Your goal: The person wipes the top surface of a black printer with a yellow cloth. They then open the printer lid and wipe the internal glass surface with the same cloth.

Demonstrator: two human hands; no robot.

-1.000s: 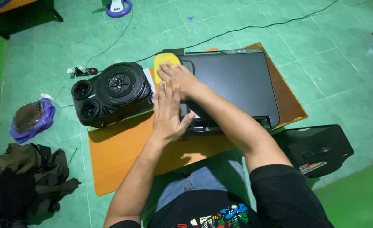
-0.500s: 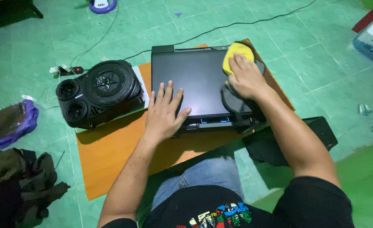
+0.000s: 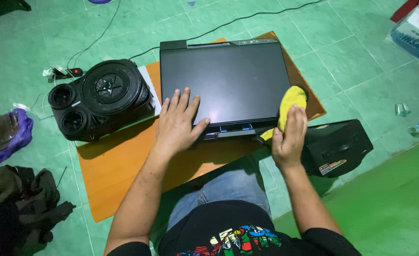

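A black flat-topped device (image 3: pixel 228 80), like a printer, lies on an orange board (image 3: pixel 124 166) on the green tiled floor. My left hand (image 3: pixel 177 123) rests flat with fingers spread on the device's near left corner. My right hand (image 3: pixel 290 135) presses a yellow cloth (image 3: pixel 290 102) against the device's right side near its front corner.
A black speaker unit (image 3: pixel 100 97) with three round cones stands left of the device. A black box (image 3: pixel 337 147) sits at the right by my arm. Cables and a power strip (image 3: pixel 62 72) lie behind. Dark clothes (image 3: pixel 19 204) and a purple bag (image 3: pixel 3 135) lie at the left.
My right hand swept the yellow cloth from the device's far left corner across to the far right, then down to its near right side. My left hand stayed on the near left corner.
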